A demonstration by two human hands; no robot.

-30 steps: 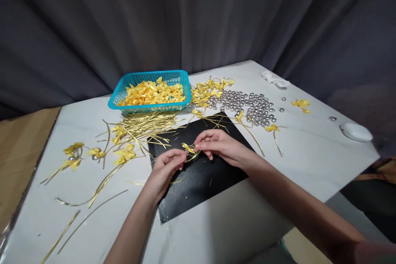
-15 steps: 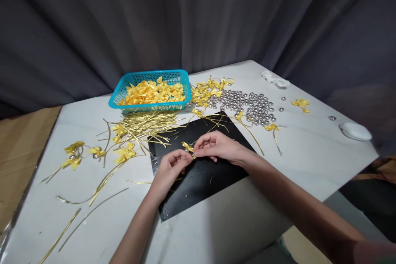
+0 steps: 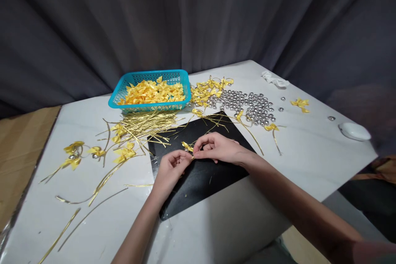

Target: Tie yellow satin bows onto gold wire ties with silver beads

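Above the black mat (image 3: 198, 189), my two hands meet at the fingertips. A small yellow ribbon bow (image 3: 187, 146) with a silver bead sits between them, its lower part hidden by the fingers. My left hand (image 3: 173, 169) is closed, thumb and index finger pinching a gold twist tie at the bow's base. My right hand (image 3: 216, 148) is closed too, its pinch on the same gold twist tie beside the left fingertips. Gold twist ties (image 3: 148, 126) lie in a heap behind the left hand. Silver beads (image 3: 256, 107) are spread beyond the right hand.
A turquoise basket (image 3: 148, 108) full of yellow ribbon pieces stands at the back. Finished-looking yellow bows (image 3: 125, 152) and loose ties lie to the left. On the right are a white oval object (image 3: 355, 131), a crumpled white tissue (image 3: 274, 79) and another bow (image 3: 300, 104).
Both hands stay in nearly the same place. The right fingers have shifted slightly, and a bit of gold tie now shows between the fingertips.
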